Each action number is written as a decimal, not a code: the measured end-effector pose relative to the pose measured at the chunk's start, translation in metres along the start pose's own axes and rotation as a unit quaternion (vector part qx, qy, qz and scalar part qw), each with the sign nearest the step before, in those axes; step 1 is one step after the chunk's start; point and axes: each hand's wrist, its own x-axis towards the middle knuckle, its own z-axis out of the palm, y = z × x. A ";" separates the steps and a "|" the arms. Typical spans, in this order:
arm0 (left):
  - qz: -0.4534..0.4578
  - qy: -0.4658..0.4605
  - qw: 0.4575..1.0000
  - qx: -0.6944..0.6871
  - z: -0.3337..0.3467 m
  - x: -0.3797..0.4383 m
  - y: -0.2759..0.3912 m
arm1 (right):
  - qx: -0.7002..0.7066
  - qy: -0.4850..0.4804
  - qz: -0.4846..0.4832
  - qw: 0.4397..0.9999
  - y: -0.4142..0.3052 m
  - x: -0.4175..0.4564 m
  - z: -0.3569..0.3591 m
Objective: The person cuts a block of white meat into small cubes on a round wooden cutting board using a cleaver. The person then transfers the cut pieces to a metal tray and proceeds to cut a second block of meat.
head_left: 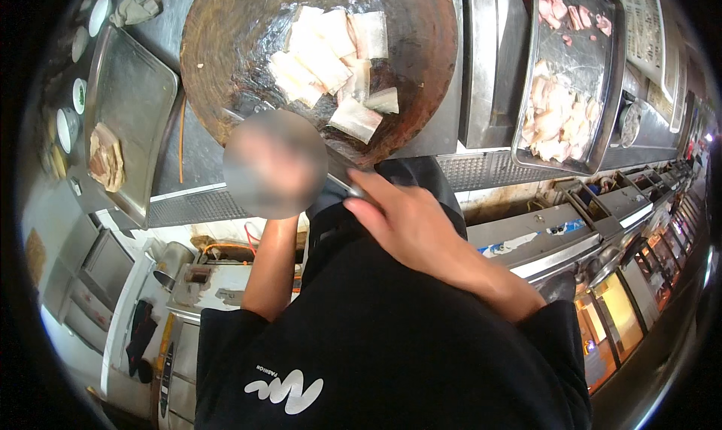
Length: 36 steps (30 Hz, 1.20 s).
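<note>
My right hand (414, 227) grips a knife (340, 173) at the near edge of a round wooden chopping block (428, 52). Part of the blade is hidden behind a blurred patch. That patch covers my left hand (276, 162), so its fingers and anything in them cannot be made out. Just beyond my hands, several flat pale slices, apparently pork fat or skin (318, 63), lie loosely piled on the block. One slice with a greyish side (355, 119) rests nearer to me, with a smaller piece beside it.
At left, a metal tray (132, 91) holds a slab of meat (105, 158); small bowls (67, 130) stand behind it. A deeper metal tray (584, 52) on the right contains pale cut pieces (558, 117) and pinker meat (553, 9). A cloth (140, 1) lies at the back left.
</note>
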 end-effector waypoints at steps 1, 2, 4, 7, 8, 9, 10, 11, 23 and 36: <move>0.006 0.015 1.000 -0.001 0.002 -0.002 -0.005 | -0.014 -0.011 0.027 0.999 -0.001 -0.013 -0.009; 0.016 0.029 0.999 0.000 0.005 -0.005 -0.015 | -0.024 -0.020 0.053 0.998 -0.001 -0.028 -0.018; 0.031 0.041 0.999 0.005 0.008 -0.003 -0.020 | -0.028 -0.024 0.088 0.995 -0.001 -0.038 -0.020; 0.028 0.000 1.000 -0.007 -0.004 0.008 0.006 | -0.024 0.002 -0.008 1.000 0.003 -0.001 -0.001; 0.029 -0.010 0.999 -0.010 -0.005 0.011 0.012 | -0.015 -0.010 -0.006 1.000 0.003 0.015 0.003; 0.028 -0.014 0.999 -0.007 -0.005 0.010 0.012 | -0.021 -0.004 -0.011 1.000 0.002 0.017 0.006; 0.023 -0.014 1.000 -0.009 -0.005 0.010 0.011 | -0.026 0.003 -0.015 1.000 0.002 0.018 0.009; 0.019 -0.013 1.000 -0.010 -0.005 0.010 0.010 | -0.031 0.009 -0.018 0.999 0.002 0.018 0.012; 0.013 0.056 0.997 -0.042 0.011 -0.008 -0.029 | -0.046 0.031 -0.041 0.998 0.016 0.072 0.054; 0.035 0.023 0.998 -0.055 -0.009 0.010 0.018 | 0.011 0.023 0.093 0.995 0.010 -0.015 -0.021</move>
